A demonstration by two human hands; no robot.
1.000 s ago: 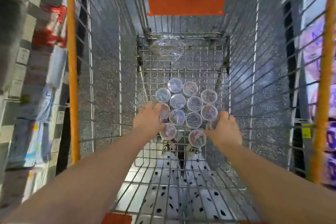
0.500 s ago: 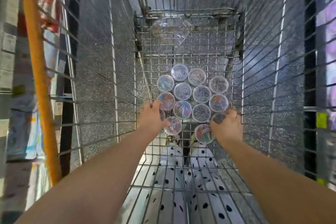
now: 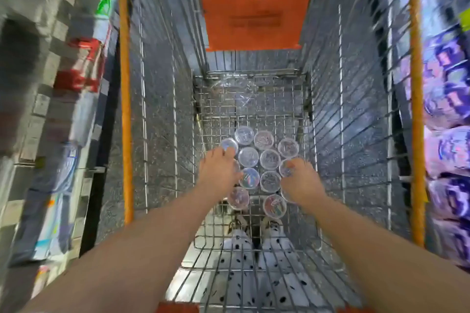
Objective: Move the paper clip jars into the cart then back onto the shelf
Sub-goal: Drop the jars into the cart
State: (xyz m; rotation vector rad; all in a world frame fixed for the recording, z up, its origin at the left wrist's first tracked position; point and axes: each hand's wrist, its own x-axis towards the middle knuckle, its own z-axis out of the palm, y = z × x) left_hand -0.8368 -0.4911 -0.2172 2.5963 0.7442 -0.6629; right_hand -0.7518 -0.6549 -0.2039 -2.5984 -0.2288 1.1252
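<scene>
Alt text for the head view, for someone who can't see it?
Two bare hands reach into a wire shopping cart, onto a cluster of clear-lidded paper clip jars standing on its floor: the left hand lies over jars at the cluster's left edge, the right hand curls round one at the right. Blurred shelves flank the cart.

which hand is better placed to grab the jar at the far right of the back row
Right, probably. The right hand is just short of that jar, on the same side of the cart. The left hand is toward the cart's left wall, with other jars between.
</scene>
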